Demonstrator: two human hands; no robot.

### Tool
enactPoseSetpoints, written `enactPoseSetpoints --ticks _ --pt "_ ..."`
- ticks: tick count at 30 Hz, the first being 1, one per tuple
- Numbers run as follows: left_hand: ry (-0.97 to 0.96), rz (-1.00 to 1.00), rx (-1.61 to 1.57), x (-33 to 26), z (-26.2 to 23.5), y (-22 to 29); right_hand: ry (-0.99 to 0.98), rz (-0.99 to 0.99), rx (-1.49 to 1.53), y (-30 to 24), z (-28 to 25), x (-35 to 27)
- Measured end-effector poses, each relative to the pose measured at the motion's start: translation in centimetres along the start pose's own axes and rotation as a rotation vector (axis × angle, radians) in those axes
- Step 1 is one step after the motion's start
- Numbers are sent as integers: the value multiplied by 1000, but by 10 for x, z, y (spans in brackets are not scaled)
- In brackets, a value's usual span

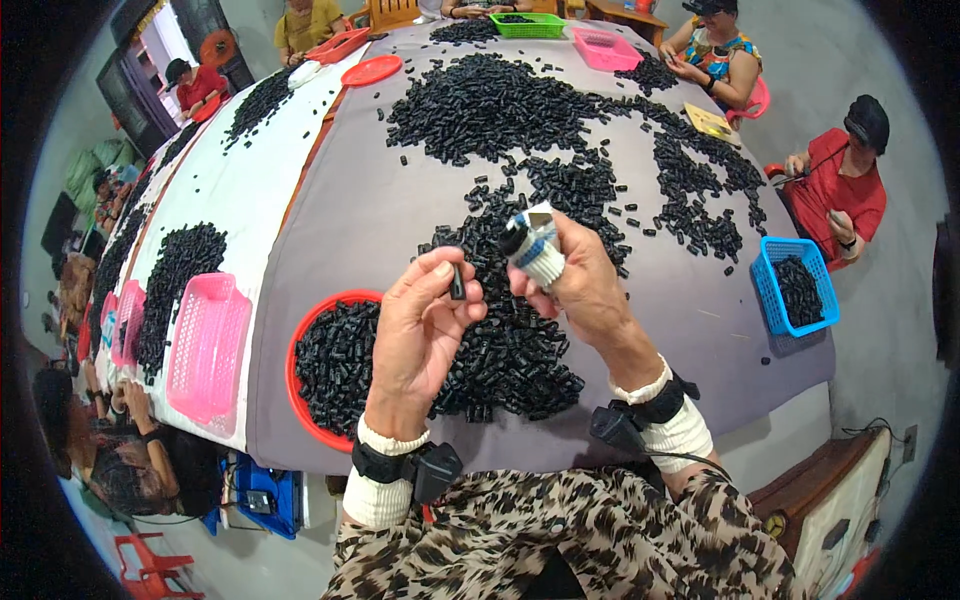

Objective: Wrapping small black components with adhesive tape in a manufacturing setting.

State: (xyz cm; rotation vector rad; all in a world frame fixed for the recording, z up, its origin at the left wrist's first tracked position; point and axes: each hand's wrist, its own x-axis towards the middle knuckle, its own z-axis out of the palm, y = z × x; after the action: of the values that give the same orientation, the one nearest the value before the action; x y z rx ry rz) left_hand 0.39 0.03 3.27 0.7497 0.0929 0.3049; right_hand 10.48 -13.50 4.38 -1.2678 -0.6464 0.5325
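Note:
My left hand (410,320) is raised over the grey-covered table (320,250). Its thumb and fingers pinch a small black tubular piece (457,284). To its right, my right hand (592,290) is closed around a black-ended object with a white ribbed, blue-marked wrapping (540,258); its exact kind is unclear. The two held things are apart. Below and behind both hands spreads a heap of similar black pieces (510,375). Near my left wrist stands a round red tray (293,375) full of the same pieces, partly covered by my left hand and forearm.
Larger black heaps (480,105) lie farther back. A blue basket (828,300) with black pieces stands at the right edge, a pink basket (205,345) at left. A red lid (371,70), pink basket (605,48) and green basket (527,26) are farther off. Several people sit around.

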Motion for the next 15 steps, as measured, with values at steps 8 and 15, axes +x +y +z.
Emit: enactPoseSetpoints --ticks 8,15 --pt "58 7 359 -1 20 -28 122 -29 -9 24 8 6" --pt "157 213 578 4 18 -34 151 -15 55 30 18 7"
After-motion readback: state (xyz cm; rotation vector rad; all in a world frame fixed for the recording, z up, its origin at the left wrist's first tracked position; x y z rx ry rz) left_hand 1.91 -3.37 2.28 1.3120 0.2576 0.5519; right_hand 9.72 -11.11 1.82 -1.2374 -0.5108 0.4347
